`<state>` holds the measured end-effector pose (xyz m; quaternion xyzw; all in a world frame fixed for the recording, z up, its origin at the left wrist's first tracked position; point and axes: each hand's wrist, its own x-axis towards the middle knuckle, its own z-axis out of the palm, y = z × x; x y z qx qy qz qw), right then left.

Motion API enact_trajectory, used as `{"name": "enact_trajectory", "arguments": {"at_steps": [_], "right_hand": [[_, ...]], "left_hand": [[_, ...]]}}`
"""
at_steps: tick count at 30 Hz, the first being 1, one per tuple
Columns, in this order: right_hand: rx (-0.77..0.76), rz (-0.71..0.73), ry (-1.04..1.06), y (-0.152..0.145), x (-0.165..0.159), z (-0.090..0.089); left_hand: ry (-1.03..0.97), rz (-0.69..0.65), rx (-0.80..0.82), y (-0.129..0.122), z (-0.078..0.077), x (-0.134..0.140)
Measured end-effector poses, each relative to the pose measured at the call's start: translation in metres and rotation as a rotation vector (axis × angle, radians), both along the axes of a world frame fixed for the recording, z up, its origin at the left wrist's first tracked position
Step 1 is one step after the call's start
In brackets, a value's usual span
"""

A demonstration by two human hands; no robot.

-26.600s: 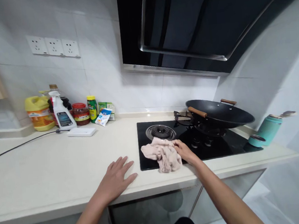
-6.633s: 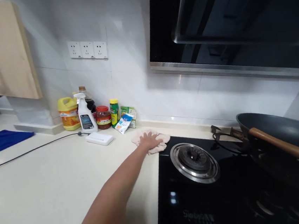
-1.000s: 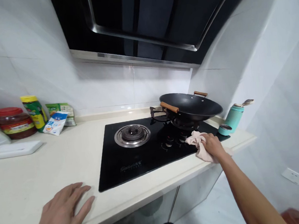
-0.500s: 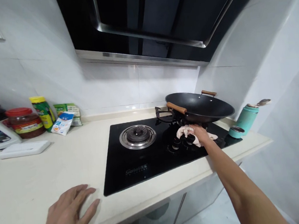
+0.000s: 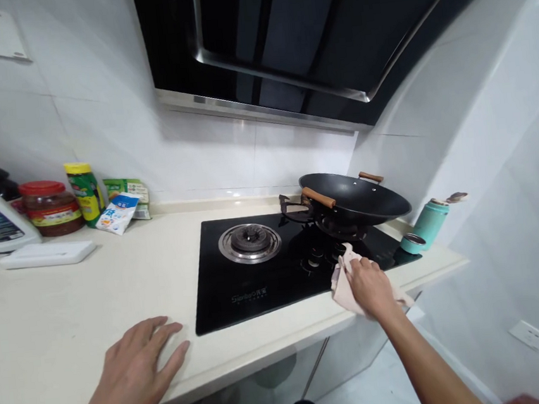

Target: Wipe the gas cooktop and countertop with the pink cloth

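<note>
My right hand [image 5: 369,284] presses a pale pink cloth [image 5: 347,293] against the front edge of the black glass gas stove [image 5: 278,290], right by the control knobs [image 5: 314,260]. Part of the cloth hangs over the counter's front. My left hand [image 5: 135,364] rests on the cream countertop [image 5: 163,288] with its fingers apart, left of the stove's corner, holding nothing. Behind the right hand, a black wok [image 5: 359,196] with wooden handles sits on the right burner. The left burner [image 5: 249,242] is uncovered, its steel ring showing.
A turquoise flask [image 5: 431,223] and its cup-like lid [image 5: 413,243] stand at the stove's right end. Along the left wall are a red-lidded jar [image 5: 53,210], a green bottle [image 5: 86,194], packets [image 5: 118,213] and a white box [image 5: 48,254]. A range hood [image 5: 273,43] hangs overhead.
My right hand has drawn the cloth from beside the knobs toward the stove's front edge. The left hand stays on the countertop. The view has shifted slightly.
</note>
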<state>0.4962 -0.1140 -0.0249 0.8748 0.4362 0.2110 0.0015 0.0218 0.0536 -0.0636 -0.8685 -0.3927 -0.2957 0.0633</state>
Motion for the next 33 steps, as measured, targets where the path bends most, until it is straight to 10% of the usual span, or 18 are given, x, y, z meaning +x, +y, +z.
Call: {"name": "enact_trajectory", "arguments": {"at_steps": [6, 16, 26, 33], "right_hand": [[0.013, 0.155, 0.066, 0.018, -0.044, 0.002], [0.0, 0.08, 0.148, 0.045, -0.019, 0.02], [-0.054, 0.305, 0.016, 0.025, -0.1, 0.012], [-0.098, 0.322, 0.123, 0.101, -0.131, 0.026]], "left_hand": [[-0.002, -0.03, 0.014, -0.002, -0.001, 0.0], [-0.001, -0.035, 0.012, -0.005, 0.001, 0.0], [-0.017, -0.014, 0.016, -0.009, 0.002, 0.002], [-0.018, -0.022, 0.012, -0.012, 0.005, 0.002]]}}
